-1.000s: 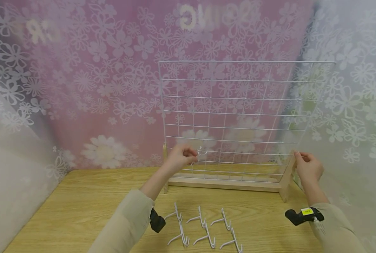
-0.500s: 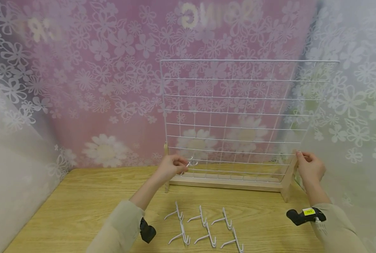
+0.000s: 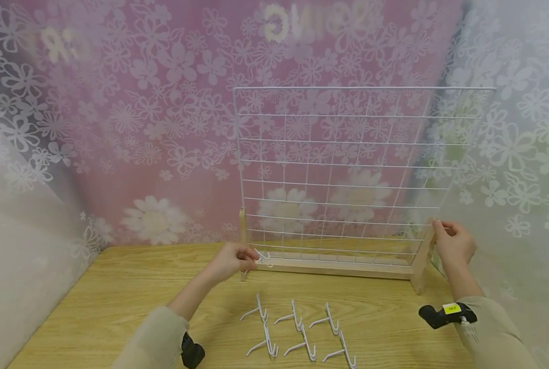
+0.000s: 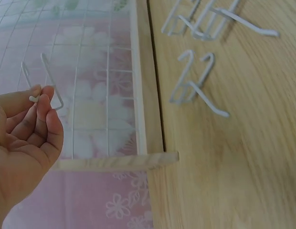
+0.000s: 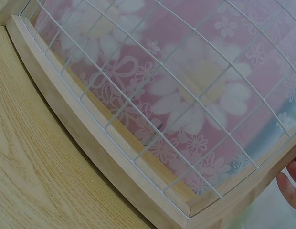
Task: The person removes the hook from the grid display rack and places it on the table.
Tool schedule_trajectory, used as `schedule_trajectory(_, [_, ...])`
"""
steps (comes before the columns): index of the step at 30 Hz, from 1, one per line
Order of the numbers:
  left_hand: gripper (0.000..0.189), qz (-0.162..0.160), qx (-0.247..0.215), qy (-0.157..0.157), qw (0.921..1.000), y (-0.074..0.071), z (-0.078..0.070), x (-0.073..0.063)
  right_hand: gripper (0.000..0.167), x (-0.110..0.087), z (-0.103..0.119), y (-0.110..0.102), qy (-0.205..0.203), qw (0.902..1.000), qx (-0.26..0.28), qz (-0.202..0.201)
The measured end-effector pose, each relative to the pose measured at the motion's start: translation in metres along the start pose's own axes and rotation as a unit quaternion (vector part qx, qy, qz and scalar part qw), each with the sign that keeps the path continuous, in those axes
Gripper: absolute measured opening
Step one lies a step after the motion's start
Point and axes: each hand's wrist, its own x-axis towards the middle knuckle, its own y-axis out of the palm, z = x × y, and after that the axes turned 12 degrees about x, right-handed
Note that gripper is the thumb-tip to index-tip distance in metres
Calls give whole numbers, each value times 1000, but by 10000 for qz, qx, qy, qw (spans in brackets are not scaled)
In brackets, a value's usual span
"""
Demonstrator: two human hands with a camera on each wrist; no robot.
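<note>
My left hand (image 3: 228,264) pinches a white wire display hook (image 4: 52,81) between thumb and fingers, in front of the grid's lower left corner. Two bent prongs of that hook stick up past the fingertips in the left wrist view. The white wire grid panel (image 3: 364,88) stands upright in a pale wooden stand (image 3: 334,269). At the stand's right upright, my right hand (image 3: 456,247) grips the wood near its top with thumb and fingers. Only some of its fingers (image 5: 290,179) show at the right edge of the right wrist view.
Several more white wire hooks (image 3: 267,343) lie in two rows on the wooden table (image 3: 117,307), in front of the stand. A pink flowered curtain (image 3: 163,128) hangs behind the grid, and a pale flowered one (image 3: 523,154) hangs at the right.
My left hand has moved down and left with the hook, from before the grid's wires to near the stand's base. The right hand keeps its grip on the upright.
</note>
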Motion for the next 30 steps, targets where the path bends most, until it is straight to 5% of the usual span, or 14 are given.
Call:
schedule_trajectory(17, [14,590,424,1,9974,-7,47,-34,51,1,1,-1,-64,9999,-52,90])
schedule_trajectory(30, [9,927,92,-286,9952,3,67,-51,53,1,1,-1,-22,9999,-5,104])
